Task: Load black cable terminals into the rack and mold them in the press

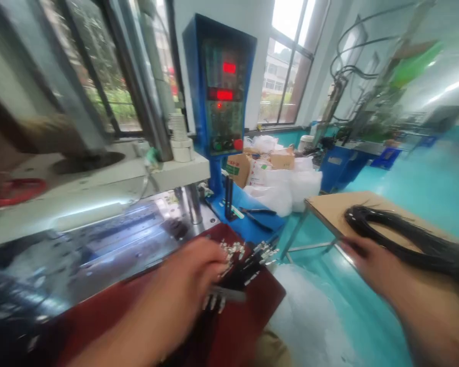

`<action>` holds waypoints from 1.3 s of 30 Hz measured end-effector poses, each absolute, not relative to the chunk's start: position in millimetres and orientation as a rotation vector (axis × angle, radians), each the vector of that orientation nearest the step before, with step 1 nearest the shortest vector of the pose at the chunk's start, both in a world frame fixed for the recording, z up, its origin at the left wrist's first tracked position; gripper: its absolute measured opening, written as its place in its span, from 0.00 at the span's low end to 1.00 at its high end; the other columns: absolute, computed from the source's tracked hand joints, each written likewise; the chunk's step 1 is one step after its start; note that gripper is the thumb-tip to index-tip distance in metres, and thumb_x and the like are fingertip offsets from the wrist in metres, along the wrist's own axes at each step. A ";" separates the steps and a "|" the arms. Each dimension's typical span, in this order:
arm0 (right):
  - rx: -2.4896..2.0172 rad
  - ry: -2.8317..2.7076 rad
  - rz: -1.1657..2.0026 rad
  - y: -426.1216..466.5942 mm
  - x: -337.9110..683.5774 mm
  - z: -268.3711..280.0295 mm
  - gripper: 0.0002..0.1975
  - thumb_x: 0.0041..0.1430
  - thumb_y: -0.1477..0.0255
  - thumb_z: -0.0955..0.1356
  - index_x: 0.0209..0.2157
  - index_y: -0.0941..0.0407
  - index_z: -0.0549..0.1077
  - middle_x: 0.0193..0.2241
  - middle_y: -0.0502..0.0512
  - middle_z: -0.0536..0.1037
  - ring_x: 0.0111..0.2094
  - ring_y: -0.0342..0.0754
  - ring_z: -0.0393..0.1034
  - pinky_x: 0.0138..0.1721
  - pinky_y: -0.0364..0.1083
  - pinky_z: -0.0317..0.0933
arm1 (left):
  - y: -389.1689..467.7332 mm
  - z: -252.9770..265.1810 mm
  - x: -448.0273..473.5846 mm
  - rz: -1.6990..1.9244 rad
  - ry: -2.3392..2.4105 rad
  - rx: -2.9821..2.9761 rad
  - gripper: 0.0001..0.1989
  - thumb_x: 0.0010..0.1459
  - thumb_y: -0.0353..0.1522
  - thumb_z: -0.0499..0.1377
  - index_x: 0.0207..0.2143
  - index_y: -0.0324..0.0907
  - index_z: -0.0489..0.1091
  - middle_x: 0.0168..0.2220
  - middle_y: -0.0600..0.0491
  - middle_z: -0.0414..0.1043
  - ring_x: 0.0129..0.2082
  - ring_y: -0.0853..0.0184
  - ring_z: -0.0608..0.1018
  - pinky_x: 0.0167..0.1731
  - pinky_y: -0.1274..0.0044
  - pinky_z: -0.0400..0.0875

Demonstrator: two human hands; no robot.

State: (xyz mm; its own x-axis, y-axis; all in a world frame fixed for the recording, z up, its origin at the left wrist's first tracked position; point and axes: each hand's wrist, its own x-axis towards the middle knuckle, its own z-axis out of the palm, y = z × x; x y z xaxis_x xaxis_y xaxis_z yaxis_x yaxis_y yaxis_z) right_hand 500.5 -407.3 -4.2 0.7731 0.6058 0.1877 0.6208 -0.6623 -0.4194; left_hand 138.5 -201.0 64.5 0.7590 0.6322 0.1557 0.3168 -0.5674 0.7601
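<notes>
My left hand [199,260] reaches over a dark red board [265,295], its thumb and fingers drawn together beside a cluster of small silver metal terminals [235,252]. Whatever lies in that pinch is hidden by the fingers and blur. More silver-tipped black leads [258,260] lie on the board just to the right. A grey bar-shaped piece [227,294] and further metal ends are below the fingers. My right hand [367,262] is off to the right, near the edge of a tan-topped table, with its fingers smeared by motion.
A coil of black cables [400,237] rests on the tan-topped table [329,206]. At left stands a press machine [168,176] with a lit bed. Behind are a blue control box [193,92], pliers [260,216] on a blue surface, and white sacks [279,186].
</notes>
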 end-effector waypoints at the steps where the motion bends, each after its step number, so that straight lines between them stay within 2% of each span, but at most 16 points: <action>1: -2.473 -0.906 -0.107 -401.1 493.5 13.2 0.21 0.55 0.54 0.64 0.42 0.52 0.76 0.40 0.61 0.79 0.37 0.59 0.74 0.38 0.55 0.65 | -210.7 69.1 165.2 0.496 0.551 2.167 0.09 0.59 0.32 0.52 0.35 0.46 0.73 0.33 0.58 0.74 0.32 0.67 0.73 0.33 0.79 0.64; 4: -2.362 -1.042 -0.243 -385.1 462.7 42.3 0.17 0.55 0.53 0.65 0.41 0.45 0.75 0.41 0.56 0.79 0.37 0.57 0.74 0.35 0.53 0.65 | -210.7 70.7 213.4 0.396 0.348 2.184 0.15 0.60 0.29 0.51 0.45 0.44 0.73 0.38 0.54 0.76 0.35 0.66 0.75 0.37 0.76 0.66; 6: -2.227 -1.265 -0.224 -376.3 436.2 38.3 0.16 0.55 0.53 0.66 0.42 0.43 0.74 0.42 0.53 0.79 0.38 0.55 0.74 0.33 0.50 0.67 | -191.5 70.4 207.8 0.401 0.345 2.252 0.16 0.60 0.29 0.51 0.47 0.44 0.72 0.40 0.54 0.76 0.38 0.65 0.75 0.40 0.75 0.65; 9: -1.957 -1.613 0.059 -361.3 391.2 10.5 0.14 0.57 0.58 0.67 0.45 0.43 0.72 0.43 0.51 0.77 0.41 0.52 0.73 0.39 0.46 0.69 | -154.3 72.6 156.2 0.364 0.533 2.429 0.15 0.61 0.29 0.49 0.42 0.45 0.74 0.42 0.53 0.76 0.41 0.64 0.75 0.42 0.74 0.64; 12: -1.821 -1.838 0.461 -342.0 347.8 -13.7 0.17 0.60 0.63 0.65 0.51 0.44 0.69 0.47 0.52 0.75 0.44 0.49 0.72 0.43 0.44 0.68 | -127.1 67.5 94.4 0.096 0.818 2.556 0.17 0.55 0.26 0.51 0.42 0.47 0.74 0.39 0.53 0.75 0.38 0.63 0.74 0.40 0.72 0.64; 15: -1.781 -1.897 0.651 -323.6 318.6 -22.9 0.18 0.59 0.66 0.65 0.52 0.50 0.69 0.46 0.55 0.75 0.43 0.50 0.73 0.43 0.45 0.67 | -121.5 49.3 58.9 -0.094 0.823 2.526 0.19 0.47 0.24 0.56 0.42 0.47 0.73 0.39 0.53 0.72 0.39 0.63 0.73 0.41 0.73 0.65; 20: -1.786 -1.894 0.575 -306.5 313.3 -41.6 0.13 0.61 0.66 0.64 0.45 0.50 0.75 0.39 0.55 0.78 0.41 0.51 0.74 0.41 0.44 0.68 | -134.2 14.3 55.4 0.088 0.923 2.464 0.12 0.50 0.26 0.56 0.37 0.44 0.72 0.39 0.51 0.66 0.36 0.63 0.71 0.39 0.73 0.65; 24: -1.714 -1.924 0.538 -291.0 329.4 -42.7 0.13 0.59 0.63 0.65 0.44 0.49 0.76 0.41 0.55 0.79 0.42 0.53 0.74 0.42 0.45 0.68 | -137.3 8.7 45.1 0.244 0.994 2.365 0.04 0.50 0.27 0.57 0.31 0.42 0.70 0.38 0.51 0.65 0.34 0.63 0.71 0.39 0.72 0.64; 27: -1.656 -1.888 0.557 -263.5 327.2 -13.6 0.14 0.60 0.62 0.65 0.46 0.49 0.75 0.45 0.55 0.78 0.45 0.53 0.73 0.46 0.46 0.66 | -137.1 18.4 22.4 0.396 1.062 2.224 0.06 0.51 0.28 0.57 0.34 0.43 0.68 0.38 0.52 0.67 0.37 0.64 0.72 0.40 0.73 0.64; 28: -1.633 -1.877 0.551 -250.0 322.1 -0.8 0.15 0.61 0.62 0.64 0.47 0.49 0.74 0.46 0.55 0.77 0.46 0.53 0.72 0.48 0.47 0.65 | -136.3 22.4 14.6 0.442 1.092 2.157 0.06 0.52 0.28 0.56 0.35 0.43 0.67 0.36 0.53 0.68 0.35 0.65 0.72 0.38 0.74 0.65; 32: -1.528 -1.837 0.491 -177.0 288.9 35.7 0.12 0.61 0.66 0.63 0.40 0.51 0.76 0.41 0.54 0.79 0.43 0.52 0.72 0.46 0.49 0.63 | -124.1 29.0 -6.3 0.603 1.235 1.839 0.07 0.59 0.35 0.51 0.38 0.42 0.63 0.23 0.58 0.68 0.22 0.69 0.72 0.24 0.78 0.65; 35: -1.487 -1.806 0.483 -117.5 262.4 34.0 0.13 0.63 0.69 0.61 0.40 0.55 0.76 0.42 0.56 0.79 0.45 0.51 0.71 0.49 0.48 0.61 | -103.8 21.3 -10.4 0.771 1.379 1.644 0.10 0.61 0.37 0.50 0.40 0.40 0.62 0.18 0.61 0.63 0.19 0.71 0.69 0.20 0.81 0.62; 39: -1.556 -1.754 0.477 -58.2 238.7 14.7 0.10 0.65 0.70 0.63 0.41 0.57 0.74 0.42 0.56 0.77 0.44 0.49 0.71 0.48 0.52 0.62 | -69.5 8.5 -9.8 0.917 1.550 1.447 0.11 0.63 0.37 0.52 0.42 0.38 0.65 0.23 0.59 0.66 0.19 0.74 0.68 0.21 0.81 0.65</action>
State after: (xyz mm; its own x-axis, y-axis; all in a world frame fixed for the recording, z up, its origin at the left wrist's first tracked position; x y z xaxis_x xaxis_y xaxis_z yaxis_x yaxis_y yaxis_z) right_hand 238.7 -58.2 14.7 0.0005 0.9614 0.2751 0.6899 0.1988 -0.6961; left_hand -9.8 -69.5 8.5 -0.0173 0.9967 -0.0797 0.4098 0.0798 0.9087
